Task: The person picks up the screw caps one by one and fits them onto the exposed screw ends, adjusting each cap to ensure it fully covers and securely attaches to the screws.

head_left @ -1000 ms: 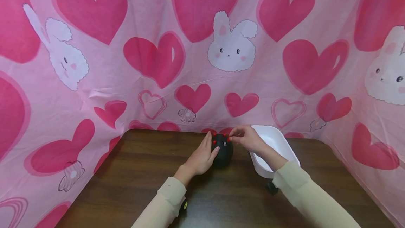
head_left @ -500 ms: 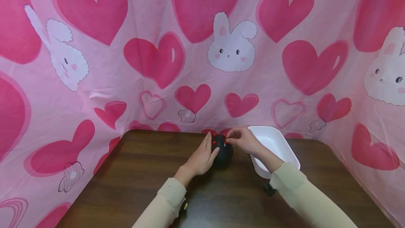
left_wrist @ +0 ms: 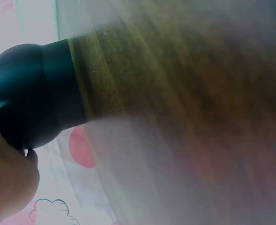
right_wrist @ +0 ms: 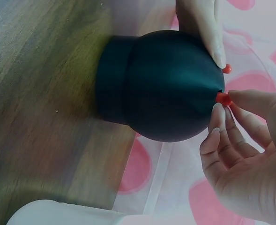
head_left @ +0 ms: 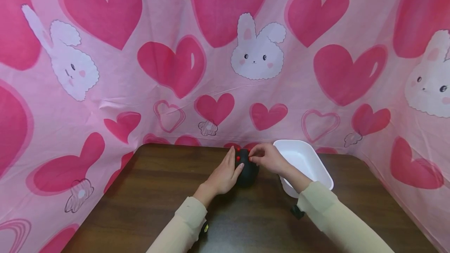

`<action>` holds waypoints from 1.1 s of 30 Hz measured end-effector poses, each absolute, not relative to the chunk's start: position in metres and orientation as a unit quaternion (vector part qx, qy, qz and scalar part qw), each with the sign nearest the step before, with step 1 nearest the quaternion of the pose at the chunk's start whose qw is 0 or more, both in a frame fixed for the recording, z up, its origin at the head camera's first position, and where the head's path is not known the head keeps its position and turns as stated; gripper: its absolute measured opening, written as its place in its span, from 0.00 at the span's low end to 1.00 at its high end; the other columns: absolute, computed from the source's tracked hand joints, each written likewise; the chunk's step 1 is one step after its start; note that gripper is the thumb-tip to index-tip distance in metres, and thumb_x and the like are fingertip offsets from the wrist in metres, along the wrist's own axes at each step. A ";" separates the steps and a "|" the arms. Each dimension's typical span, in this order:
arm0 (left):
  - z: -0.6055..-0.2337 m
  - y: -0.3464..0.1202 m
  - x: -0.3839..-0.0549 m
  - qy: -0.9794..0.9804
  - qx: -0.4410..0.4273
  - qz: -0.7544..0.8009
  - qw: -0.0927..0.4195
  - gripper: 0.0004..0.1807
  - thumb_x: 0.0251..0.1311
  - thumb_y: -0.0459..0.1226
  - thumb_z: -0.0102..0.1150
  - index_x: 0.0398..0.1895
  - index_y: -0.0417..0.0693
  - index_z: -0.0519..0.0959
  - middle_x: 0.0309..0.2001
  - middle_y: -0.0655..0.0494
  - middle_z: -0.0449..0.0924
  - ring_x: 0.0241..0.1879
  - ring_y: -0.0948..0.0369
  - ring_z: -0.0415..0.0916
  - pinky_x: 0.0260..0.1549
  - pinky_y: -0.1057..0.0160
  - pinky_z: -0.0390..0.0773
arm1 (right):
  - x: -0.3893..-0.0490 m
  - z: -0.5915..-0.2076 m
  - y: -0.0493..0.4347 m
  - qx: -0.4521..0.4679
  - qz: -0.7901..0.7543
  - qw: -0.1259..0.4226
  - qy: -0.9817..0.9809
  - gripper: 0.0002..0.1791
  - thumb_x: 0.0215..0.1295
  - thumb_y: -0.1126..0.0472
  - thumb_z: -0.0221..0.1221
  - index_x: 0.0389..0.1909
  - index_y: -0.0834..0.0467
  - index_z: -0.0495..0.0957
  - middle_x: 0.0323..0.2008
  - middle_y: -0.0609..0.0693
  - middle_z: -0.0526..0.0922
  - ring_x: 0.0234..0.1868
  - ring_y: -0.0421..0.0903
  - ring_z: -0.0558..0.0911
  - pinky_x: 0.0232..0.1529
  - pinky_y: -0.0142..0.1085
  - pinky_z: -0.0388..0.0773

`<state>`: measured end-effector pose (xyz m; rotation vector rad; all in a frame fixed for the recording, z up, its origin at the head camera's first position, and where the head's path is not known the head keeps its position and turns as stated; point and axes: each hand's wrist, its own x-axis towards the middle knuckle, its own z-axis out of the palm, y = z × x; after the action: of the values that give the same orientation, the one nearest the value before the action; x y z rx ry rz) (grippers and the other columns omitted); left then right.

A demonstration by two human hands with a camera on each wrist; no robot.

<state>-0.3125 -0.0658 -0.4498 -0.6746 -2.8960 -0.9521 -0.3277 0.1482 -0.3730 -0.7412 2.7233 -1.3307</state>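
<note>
A black, rounded object with a narrower base stands near the table's far edge, with several small red knobs on its top, one of them a red knob at the left. My left hand holds its left side, fingers extended along it and thumb on the near side. With thumb and fingertips, my right hand pinches another red knob against the top. Beyond that, a second knob shows by the left thumb in the right wrist view. The left wrist view shows the black body between thumb and fingers.
A white tray stands just right of the black object, partly under my right forearm. The brown wooden table ends at a pink curtain with hearts and rabbits. Small dark devices sit by both sleeves.
My right hand has moved slightly left and down with the red knob, from the object's right edge onto a silvery spot on top, now covered. The left hand stays in place.
</note>
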 end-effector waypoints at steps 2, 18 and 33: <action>-0.450 -0.066 -0.312 -0.927 -0.216 -0.306 0.010 0.46 0.78 0.61 0.34 0.83 0.45 0.33 0.84 0.51 0.33 0.82 0.54 0.40 0.76 0.52 0.52 | -0.327 -0.373 0.148 -0.242 -0.422 0.011 0.874 0.07 0.64 0.67 0.67 0.42 0.63 0.86 0.39 0.55 0.87 0.34 0.47 0.84 0.39 0.40 0.87; -0.449 -0.066 -0.313 -0.928 -0.213 -0.307 0.006 0.47 0.77 0.61 0.36 0.83 0.43 0.35 0.84 0.51 0.33 0.82 0.54 0.40 0.76 0.52 0.53 | -0.327 -0.377 0.149 -0.228 -0.410 0.012 0.883 0.08 0.65 0.65 0.67 0.44 0.62 0.86 0.39 0.55 0.87 0.34 0.48 0.84 0.40 0.40 0.87; -0.447 -0.069 -0.314 -0.921 -0.224 -0.318 0.009 0.47 0.76 0.62 0.37 0.84 0.45 0.36 0.84 0.50 0.38 0.81 0.53 0.43 0.76 0.49 0.53 | -0.324 -0.380 0.171 -0.239 -0.291 -0.058 0.925 0.09 0.61 0.63 0.69 0.42 0.60 0.86 0.37 0.51 0.88 0.39 0.49 0.84 0.46 0.48 0.84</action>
<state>-0.3140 -0.0692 -0.4475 -0.6990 -2.8782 -0.9938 -0.3238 0.1711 -0.3795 -0.7805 3.0163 -0.9481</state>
